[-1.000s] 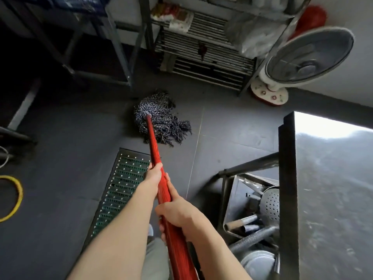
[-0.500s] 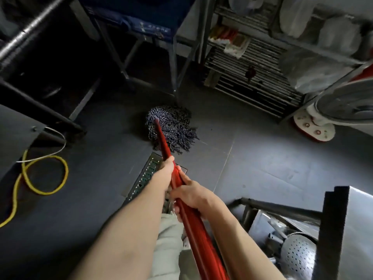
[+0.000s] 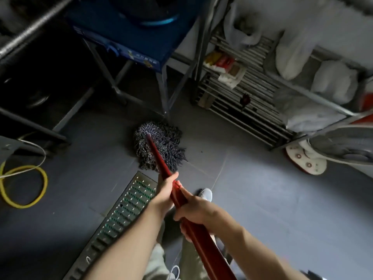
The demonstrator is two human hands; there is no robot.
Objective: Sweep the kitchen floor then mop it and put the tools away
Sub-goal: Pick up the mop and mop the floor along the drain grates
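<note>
Now mopping, left hand [image 3: 167,190] and right hand [image 3: 196,211] both clenched round the red handle [image 3: 161,160], mop head [image 3: 159,144] on the floor [image 3: 262,188] at twelve o'clock, liable to snag the stand leg [image 3: 164,93] just beyond or the yellow hose [image 3: 43,178] at nine.

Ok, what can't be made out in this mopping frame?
Head view only:
- Mop handle: upper end cut off by the bottom edge.
- Fan: cut off by the right edge.
- Left hand, right hand: fingers hidden behind the handle.
- Space under the left table: too dark.
</note>
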